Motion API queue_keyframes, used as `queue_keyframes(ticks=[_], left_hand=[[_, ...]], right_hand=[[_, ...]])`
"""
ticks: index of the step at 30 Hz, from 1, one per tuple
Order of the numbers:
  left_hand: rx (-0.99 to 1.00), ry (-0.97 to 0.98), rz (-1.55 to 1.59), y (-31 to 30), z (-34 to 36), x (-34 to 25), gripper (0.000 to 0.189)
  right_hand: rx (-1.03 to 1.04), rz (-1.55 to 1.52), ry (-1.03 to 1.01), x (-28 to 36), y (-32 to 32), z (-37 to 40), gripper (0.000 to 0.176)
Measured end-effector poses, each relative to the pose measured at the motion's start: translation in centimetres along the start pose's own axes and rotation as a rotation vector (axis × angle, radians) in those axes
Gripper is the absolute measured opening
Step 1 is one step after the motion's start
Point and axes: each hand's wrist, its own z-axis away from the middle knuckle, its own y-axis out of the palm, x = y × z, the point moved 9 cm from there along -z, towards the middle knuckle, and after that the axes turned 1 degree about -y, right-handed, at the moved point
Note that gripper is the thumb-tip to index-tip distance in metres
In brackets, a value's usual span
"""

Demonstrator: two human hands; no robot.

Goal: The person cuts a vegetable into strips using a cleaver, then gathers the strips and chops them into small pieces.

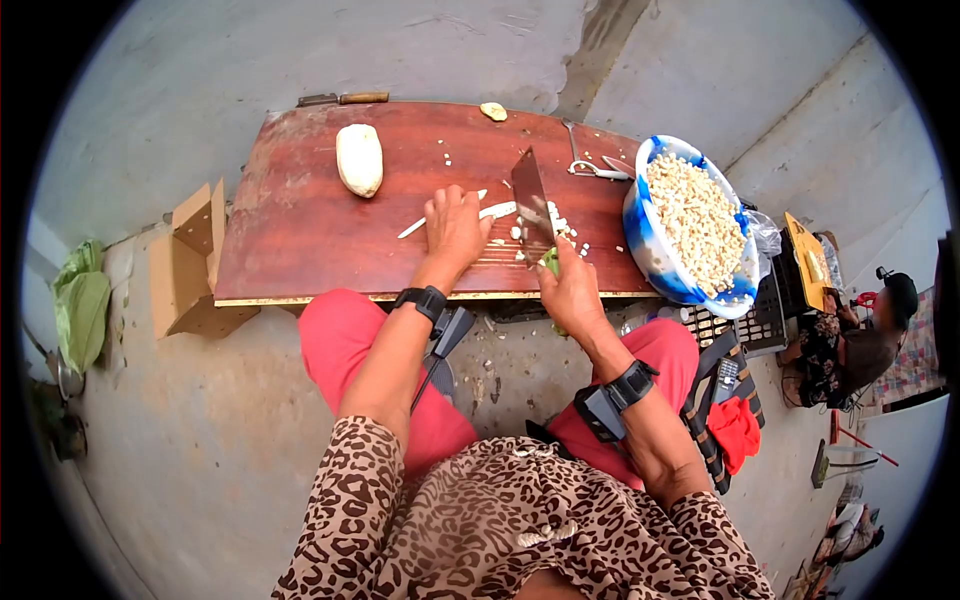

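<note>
My left hand [455,228] presses down on pale, thin vegetable strips [498,210] lying on the reddish-brown table [300,240]; its fingers are curled over them. In my right hand [572,290] is a cleaver [531,198], held by a handle with green on it, the broad blade upright at the right end of the strips. Small white cubes [562,222] lie scattered beside the blade. To the left rests a peeled, whitish oblong vegetable [359,160], perhaps a radish. A blue-and-white basin [640,225] heaped with diced pieces [695,225] stands on the right.
Along the table's back edge lie a wooden-handled knife [362,98] and a yellowish scrap [493,111]. A white-handled peeler [597,171] is near the basin. A cardboard box [185,275] stands left, a red cloth [735,435] right. Another person [865,340] sits at far right.
</note>
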Motion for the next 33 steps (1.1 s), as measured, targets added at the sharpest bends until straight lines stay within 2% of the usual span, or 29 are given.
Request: queue_keyframes(ticks=[3, 9, 12, 15, 18, 21, 25, 28, 33], left_hand=[[0.088, 0.027, 0.049, 1.4, -0.8, -1.2, 0.029], [0.074, 0.104, 0.064, 1.8, -0.8, -1.7, 0.021], [0.140, 0.113, 0.042, 1.4, -0.4, -1.0, 0.023], [0.170, 0.158, 0.102, 0.4, -0.1, -0.9, 0.022], [0.077, 0.005, 0.070, -1.5, -0.3, 1.2, 0.022], [0.341, -0.124, -0.126, -1.9, -0.4, 3.2, 0.024], [0.368, -0.138, -0.130, -0.8, -0.7, 4.5, 0.016], [0.171, -0.043, -0.077, -1.2, -1.5, 2.8, 0.011], [0.105, 0.141, -0.009, 0.2, -0.4, -1.5, 0.013]], right_hand=[[-0.015, 0.003, 0.015, -0.1, 0.0, 0.3, 0.042], [-0.028, 0.003, -0.014, -0.4, -0.5, 1.2, 0.047], [-0.116, 0.027, -0.098, -0.8, -0.4, 1.3, 0.046], [-0.094, 0.033, -0.033, -1.5, -0.1, 1.1, 0.046], [-0.105, 0.030, -0.046, -1.4, -0.6, 1.1, 0.046], [-0.096, 0.009, -0.035, -1.8, -0.8, 1.3, 0.046], [-0.085, -0.015, -0.015, -2.1, -0.7, 1.3, 0.046], [-0.053, 0.002, -0.031, -1.8, -0.6, 1.3, 0.050], [-0.107, -0.019, -0.048, -1.6, -1.1, 1.5, 0.045]])
